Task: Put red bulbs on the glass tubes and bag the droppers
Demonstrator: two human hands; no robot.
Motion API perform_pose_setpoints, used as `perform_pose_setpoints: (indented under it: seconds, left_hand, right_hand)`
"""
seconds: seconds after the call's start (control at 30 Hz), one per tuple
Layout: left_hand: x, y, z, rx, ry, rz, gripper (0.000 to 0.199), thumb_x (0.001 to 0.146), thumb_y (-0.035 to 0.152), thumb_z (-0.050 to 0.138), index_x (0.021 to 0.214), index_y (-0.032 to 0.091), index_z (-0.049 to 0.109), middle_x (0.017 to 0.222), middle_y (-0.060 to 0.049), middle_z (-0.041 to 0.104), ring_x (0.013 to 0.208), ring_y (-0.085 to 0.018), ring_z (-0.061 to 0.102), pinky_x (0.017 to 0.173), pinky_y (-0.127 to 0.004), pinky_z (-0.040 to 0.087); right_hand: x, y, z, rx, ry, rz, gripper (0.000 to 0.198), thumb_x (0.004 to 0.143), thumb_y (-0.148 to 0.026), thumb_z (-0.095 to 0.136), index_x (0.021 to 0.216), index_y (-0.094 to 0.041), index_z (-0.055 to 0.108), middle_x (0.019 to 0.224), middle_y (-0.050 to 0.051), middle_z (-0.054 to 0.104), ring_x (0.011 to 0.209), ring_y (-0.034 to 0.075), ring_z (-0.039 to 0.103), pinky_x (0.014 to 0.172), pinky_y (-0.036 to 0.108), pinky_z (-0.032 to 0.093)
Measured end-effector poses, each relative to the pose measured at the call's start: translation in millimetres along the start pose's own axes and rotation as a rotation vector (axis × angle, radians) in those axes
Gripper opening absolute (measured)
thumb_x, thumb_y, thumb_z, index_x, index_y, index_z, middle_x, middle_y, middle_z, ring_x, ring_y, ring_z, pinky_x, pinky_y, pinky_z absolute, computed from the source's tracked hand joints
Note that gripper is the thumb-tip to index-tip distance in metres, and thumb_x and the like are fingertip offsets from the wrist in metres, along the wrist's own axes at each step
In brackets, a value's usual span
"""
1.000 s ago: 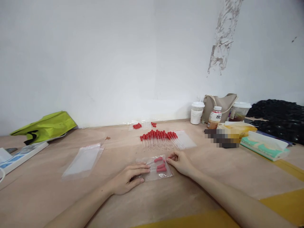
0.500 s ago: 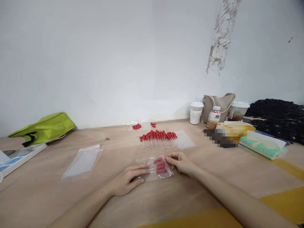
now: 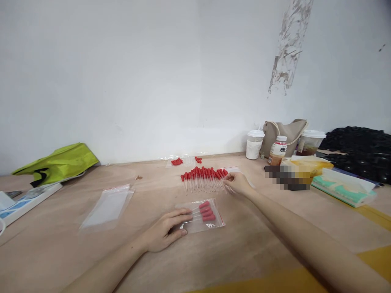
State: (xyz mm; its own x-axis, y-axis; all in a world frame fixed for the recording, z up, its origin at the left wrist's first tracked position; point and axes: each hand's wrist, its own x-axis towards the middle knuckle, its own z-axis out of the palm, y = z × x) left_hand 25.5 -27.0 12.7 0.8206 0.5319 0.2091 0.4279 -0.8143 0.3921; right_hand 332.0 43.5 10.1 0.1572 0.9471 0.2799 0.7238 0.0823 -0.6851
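Note:
My left hand (image 3: 166,228) lies with fingers stretched out over the left end of a clear zip bag (image 3: 191,228). Inside the bag are several droppers (image 3: 207,211) with red bulbs on the right and thin clear stems running left under my fingertips. Beyond it, a row of red-bulbed droppers (image 3: 201,174) rests on the table, stems toward me. At the row's right end my right hand (image 3: 240,184) pinches a dropper between thumb and forefinger; the fingers partly hide it. Another zip bag (image 3: 233,169) is partly covered by my right hand.
Flat zip bags (image 3: 106,207) lie on the left, near a power strip (image 3: 30,203) and a yellow-green bag (image 3: 58,160). Loose red bulbs (image 3: 177,161) sit by the wall. On the right stand cups (image 3: 254,146), a bottle (image 3: 277,150) and a tissue pack (image 3: 342,189).
My right hand has let go of the zip bag's right edge and moved up and right to the dropper row. My left hand stays on the bag.

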Motion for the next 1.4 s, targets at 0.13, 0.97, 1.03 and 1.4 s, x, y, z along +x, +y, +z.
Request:
perform_pose_setpoints:
  seconds: [0.13, 0.97, 1.03, 1.4]
  left_hand:
    - [-1.0, 0.1, 0.8, -0.014, 0.012, -0.007, 0.037, 0.086, 0.028, 0.043, 0.123, 0.024, 0.043, 0.130, -0.006, 0.041, 0.118, -0.021, 0.038, 0.098, -0.037, 0.033]
    - [3.3, -0.8, 0.4, 0.009, -0.030, 0.058, 0.040, 0.088, 0.025, 0.041, 0.128, 0.027, 0.038, 0.132, -0.002, 0.041, 0.122, -0.021, 0.034, 0.101, -0.040, 0.028]
    - [3.5, 0.4, 0.2, 0.011, -0.030, 0.048, 0.040, 0.087, 0.024, 0.041, 0.127, 0.026, 0.038, 0.132, -0.002, 0.041, 0.122, -0.021, 0.033, 0.101, -0.040, 0.028]
    - [2.0, -1.0, 1.5, -0.002, -0.017, 0.040, 0.040, 0.087, 0.023, 0.042, 0.127, 0.026, 0.039, 0.130, -0.002, 0.044, 0.123, -0.021, 0.032, 0.100, -0.041, 0.029]
  right_hand:
    - [21.4, -2.4, 8.4, -0.144, 0.054, 0.069, 0.009, 0.062, -0.017, 0.054, 0.062, -0.016, 0.062, 0.075, 0.010, 0.065, 0.076, 0.021, 0.059, 0.063, 0.025, 0.040]
    - [-38.0, -3.5, -17.7, 0.618, -0.067, 0.087, 0.047, 0.066, -0.033, 0.055, 0.106, -0.017, 0.036, 0.060, -0.005, 0.051, 0.042, 0.007, 0.044, 0.039, 0.018, 0.034]
    - [-49.6, -2.8, -6.6, 0.766, -0.066, 0.117, 0.067, 0.061, -0.028, 0.060, 0.116, -0.020, 0.022, 0.060, -0.008, 0.049, 0.042, 0.008, 0.047, 0.039, 0.019, 0.037]
    - [-72.7, -15.1, 19.6, 0.928, -0.024, 0.139, 0.056, 0.064, -0.041, 0.057, 0.103, -0.024, 0.021, 0.066, -0.006, 0.049, 0.052, 0.013, 0.058, 0.052, 0.030, 0.051]
